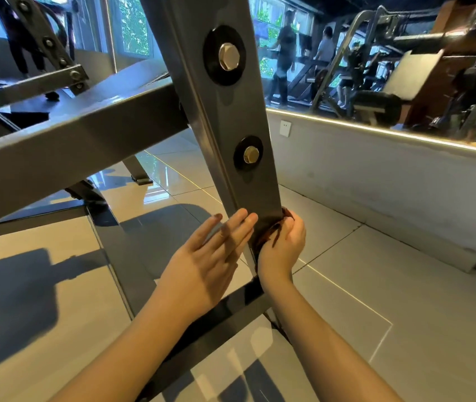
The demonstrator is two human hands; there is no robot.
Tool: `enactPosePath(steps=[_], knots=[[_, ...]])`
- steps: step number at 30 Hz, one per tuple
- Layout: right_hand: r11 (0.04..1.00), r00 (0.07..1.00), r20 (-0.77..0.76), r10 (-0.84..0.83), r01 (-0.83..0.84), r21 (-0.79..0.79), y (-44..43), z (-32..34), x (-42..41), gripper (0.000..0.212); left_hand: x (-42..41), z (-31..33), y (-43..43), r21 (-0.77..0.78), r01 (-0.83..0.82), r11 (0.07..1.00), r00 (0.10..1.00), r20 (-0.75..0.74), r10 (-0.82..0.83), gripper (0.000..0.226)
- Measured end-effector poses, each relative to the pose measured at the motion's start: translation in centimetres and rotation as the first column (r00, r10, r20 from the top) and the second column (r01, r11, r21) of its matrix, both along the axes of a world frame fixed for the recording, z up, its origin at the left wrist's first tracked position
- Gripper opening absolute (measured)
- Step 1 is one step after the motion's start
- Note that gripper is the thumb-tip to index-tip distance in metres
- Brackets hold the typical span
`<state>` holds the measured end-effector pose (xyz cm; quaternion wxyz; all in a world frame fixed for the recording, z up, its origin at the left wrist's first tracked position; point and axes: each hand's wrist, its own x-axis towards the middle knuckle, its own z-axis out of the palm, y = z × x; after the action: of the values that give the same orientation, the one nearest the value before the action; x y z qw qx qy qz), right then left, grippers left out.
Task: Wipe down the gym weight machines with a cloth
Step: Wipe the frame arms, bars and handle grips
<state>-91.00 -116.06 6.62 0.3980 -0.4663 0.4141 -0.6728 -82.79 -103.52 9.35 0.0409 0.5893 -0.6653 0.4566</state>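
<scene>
A grey steel upright (219,117) of the weight machine slants down through the middle of the view, with two hex bolts on black washers. Low on this post, my right hand (284,245) grips a dark reddish-brown cloth (266,232) and holds it against the metal. Most of the cloth is hidden under my fingers. My left hand (207,256) lies flat with straight fingers, its fingertips touching the post's left edge just beside the cloth.
A thick grey crossbeam (80,140) runs off to the left. A dark base bar (231,317) lies on the glossy tiled floor (376,285) below my wrists. A low white wall (376,175) with a socket and a mirror above stands to the right, with people reflected in it.
</scene>
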Motion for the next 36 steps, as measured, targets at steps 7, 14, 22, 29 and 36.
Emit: enactPosePath(steps=[7,14,22,29,36], knots=[[0.981,0.987,-0.161,0.008,-0.039,-0.189,-0.5,-3.0,-1.0,0.037,0.2,-1.9,-0.9,0.119,-0.074,0.99,0.993,0.095,0.063,0.081],[0.987,0.991,-0.117,0.058,-0.075,-0.142,-0.1,-2.5,-0.8,0.03,0.2,-2.9,-1.5,0.02,-0.073,0.997,0.99,0.125,0.07,0.064],[0.999,0.997,-0.071,0.036,-0.035,0.016,-1.3,-2.6,-1.4,0.021,0.0,-2.9,-1.7,0.015,-0.05,0.999,0.99,0.132,0.048,0.062],[0.993,0.993,-0.11,-0.034,0.02,-0.12,-1.7,-0.3,-1.2,0.025,0.2,-2.8,-1.6,0.008,-0.086,0.996,0.973,0.214,0.082,0.062],[0.999,0.999,-0.032,-0.012,0.013,0.043,-0.8,-0.2,-0.2,0.026,0.1,-2.9,-1.2,-0.001,-0.145,0.989,0.959,0.247,0.141,0.067]])
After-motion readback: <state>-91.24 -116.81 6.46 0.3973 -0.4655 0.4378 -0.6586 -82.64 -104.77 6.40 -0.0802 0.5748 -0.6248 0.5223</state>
